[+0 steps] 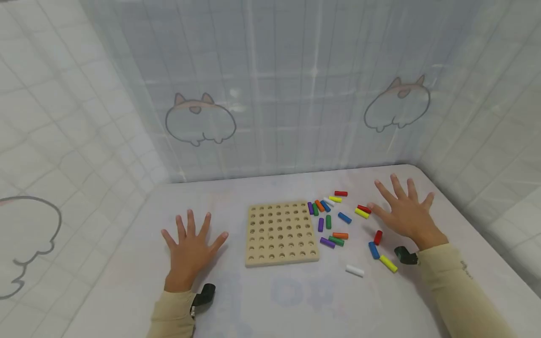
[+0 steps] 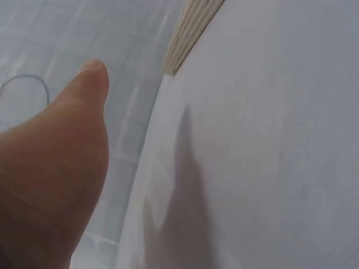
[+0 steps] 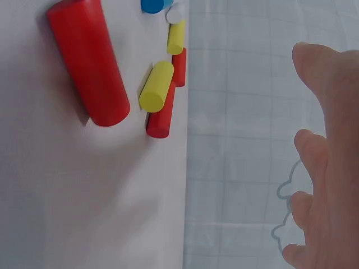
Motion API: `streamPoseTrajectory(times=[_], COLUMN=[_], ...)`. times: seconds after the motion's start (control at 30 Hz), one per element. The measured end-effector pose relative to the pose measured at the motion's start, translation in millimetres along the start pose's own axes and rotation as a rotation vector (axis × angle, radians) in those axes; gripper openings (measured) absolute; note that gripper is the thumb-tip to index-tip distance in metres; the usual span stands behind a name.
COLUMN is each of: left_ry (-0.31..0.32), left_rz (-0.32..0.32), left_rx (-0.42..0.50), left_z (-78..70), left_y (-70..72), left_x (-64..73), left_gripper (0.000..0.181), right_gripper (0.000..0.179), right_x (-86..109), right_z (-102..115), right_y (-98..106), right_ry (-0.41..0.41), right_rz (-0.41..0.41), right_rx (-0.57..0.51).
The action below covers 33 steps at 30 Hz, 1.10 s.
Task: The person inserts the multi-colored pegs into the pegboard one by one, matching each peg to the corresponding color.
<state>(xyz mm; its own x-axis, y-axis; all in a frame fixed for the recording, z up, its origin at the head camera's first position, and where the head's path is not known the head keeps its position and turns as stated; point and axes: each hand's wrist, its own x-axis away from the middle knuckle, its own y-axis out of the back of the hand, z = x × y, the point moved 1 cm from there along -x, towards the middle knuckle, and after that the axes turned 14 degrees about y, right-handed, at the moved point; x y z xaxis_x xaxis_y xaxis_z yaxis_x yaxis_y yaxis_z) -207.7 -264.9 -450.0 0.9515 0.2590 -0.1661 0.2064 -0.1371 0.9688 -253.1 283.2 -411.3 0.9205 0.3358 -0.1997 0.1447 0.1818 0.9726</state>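
Observation:
A square wooden pegboard (image 1: 281, 233) with rows of round holes lies on the table between the two hands; no hole shows a peg. My left hand (image 1: 190, 253), fingers spread and straight, is to its left and holds nothing. On the other side, my right hand (image 1: 405, 213) has its fingers spread over the table, also holding nothing. Near its thumb lie a yellow peg (image 1: 361, 213) and a red peg (image 1: 364, 209), touching or nearly so. In the right wrist view a larger-looking red peg (image 3: 90, 61) lies closest to the camera, apart from the hand.
Several purple, green, orange, blue and white pegs lie scattered right of the board, such as an orange peg (image 1: 340, 235). A white peg (image 1: 355, 271) lies nearer the front. Behind the white table (image 1: 270, 310) hangs a pale tile-patterned curtain (image 1: 291, 94) with animal drawings.

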Motion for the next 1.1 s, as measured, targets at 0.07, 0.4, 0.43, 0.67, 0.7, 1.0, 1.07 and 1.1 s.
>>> streamPoseTrajectory(times=[0.07, 0.4, 0.43, 0.67, 0.7, 1.0, 1.07, 1.1], left_ry=[-0.010, -0.068, -0.073, -0.118, -0.129, -0.186, -0.187, -0.188], left_rz=[0.001, -0.028, -0.021, 0.041, 0.052, 0.178, 0.193, 0.198], left_rx=[-0.007, 0.008, 0.009, 0.025, 0.035, 0.077, 0.084, 0.089], left_z=[-2.2, -14.6, -15.6, -21.4, -22.4, -37.1, -38.7, -39.3], left_y=[0.2, -1.7, -2.3, -5.9, -6.1, -11.6, -13.6, -14.2], left_x=[-0.3, 4.2, 4.4, 4.4, 4.5, 8.1, 9.1, 9.7], left_gripper=[0.096, 0.091, 0.091, 0.089, 0.089, 0.088, 0.089, 0.089], right_gripper=[0.084, 0.084, 0.085, 0.082, 0.081, 0.073, 0.072, 0.072], right_x=[-1.2, -1.2, -0.9, 4.9, 6.1, 17.0, 17.8, 17.9], right_z=[1, 4, 5, 13, 14, 10, 9, 8], right_y=[1, 1, 0, -6, -7, -11, -13, -13], right_ry=[0.004, 0.009, 0.009, 0.047, 0.055, 0.089, 0.087, 0.085], right_rz=[-0.002, -0.017, -0.014, -0.016, -0.027, -0.123, -0.118, -0.112], right_rx=[0.002, 0.016, 0.019, 0.043, 0.042, 0.019, 0.004, -0.002])
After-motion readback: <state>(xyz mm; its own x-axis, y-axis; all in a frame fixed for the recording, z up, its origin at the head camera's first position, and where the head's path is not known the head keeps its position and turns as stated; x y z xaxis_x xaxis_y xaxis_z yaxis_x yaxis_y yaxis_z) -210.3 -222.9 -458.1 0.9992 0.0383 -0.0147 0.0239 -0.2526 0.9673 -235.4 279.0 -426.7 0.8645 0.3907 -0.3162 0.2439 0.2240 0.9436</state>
